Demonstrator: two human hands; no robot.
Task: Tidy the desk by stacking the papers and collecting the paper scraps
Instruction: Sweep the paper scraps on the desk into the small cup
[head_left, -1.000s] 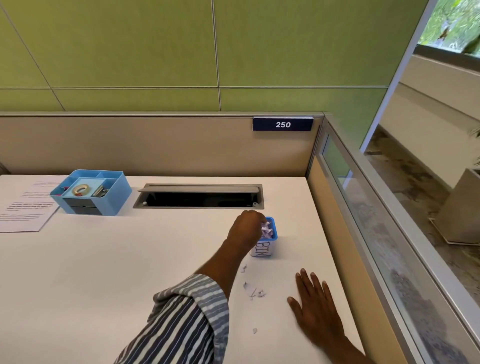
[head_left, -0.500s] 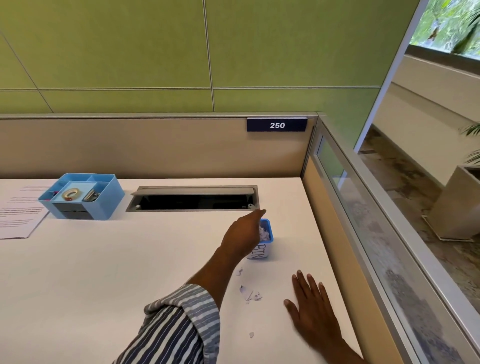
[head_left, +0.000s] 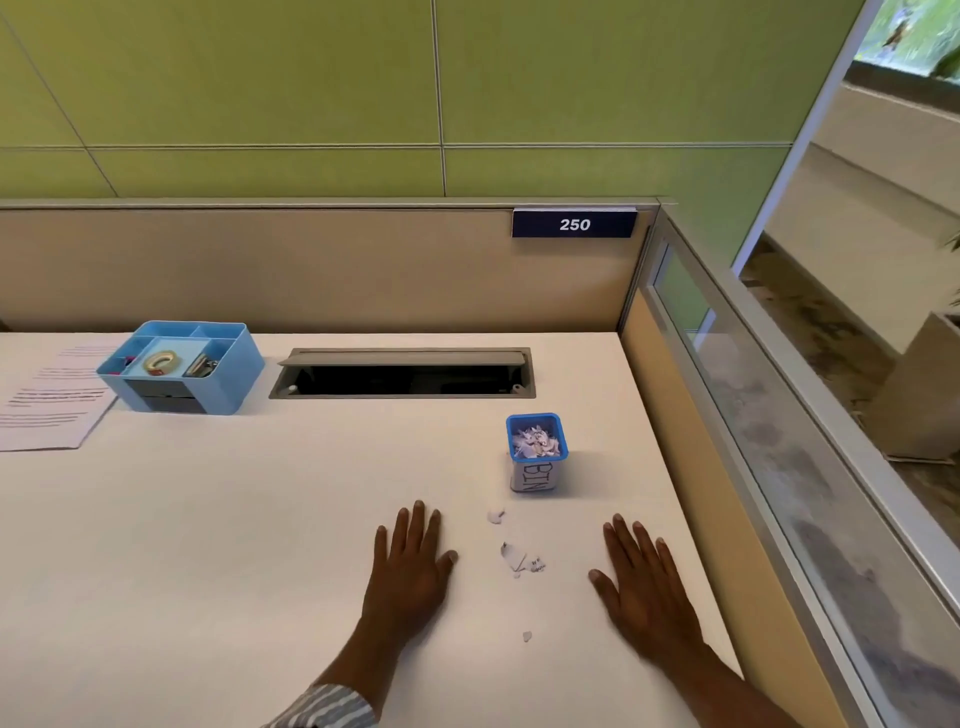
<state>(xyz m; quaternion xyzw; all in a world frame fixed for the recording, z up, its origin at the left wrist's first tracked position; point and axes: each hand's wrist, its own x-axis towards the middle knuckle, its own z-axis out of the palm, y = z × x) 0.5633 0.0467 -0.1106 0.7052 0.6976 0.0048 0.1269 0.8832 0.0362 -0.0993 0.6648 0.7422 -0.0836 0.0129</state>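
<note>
A small blue bin (head_left: 536, 470) labelled "BIN" stands on the white desk (head_left: 234, 545), filled with white paper scraps (head_left: 535, 442). Several loose scraps lie in front of it: one (head_left: 495, 515) near the bin, a cluster (head_left: 521, 560) lower down and a tiny one (head_left: 527, 636) closest to me. My left hand (head_left: 413, 564) rests flat on the desk left of the scraps, fingers straight. My right hand (head_left: 641, 582) lies flat to their right. Printed papers (head_left: 49, 400) sit at the far left edge.
A light blue desk organiser (head_left: 179, 369) with tape and clips stands beside the papers. An open cable slot (head_left: 402, 375) is cut into the desk behind the bin. Beige partitions close the back and right sides, with a "250" sign (head_left: 574, 224).
My left hand has drawn back from over the bin and now lies flat on the desk. The right hand has stayed flat. The view shifted slightly.
</note>
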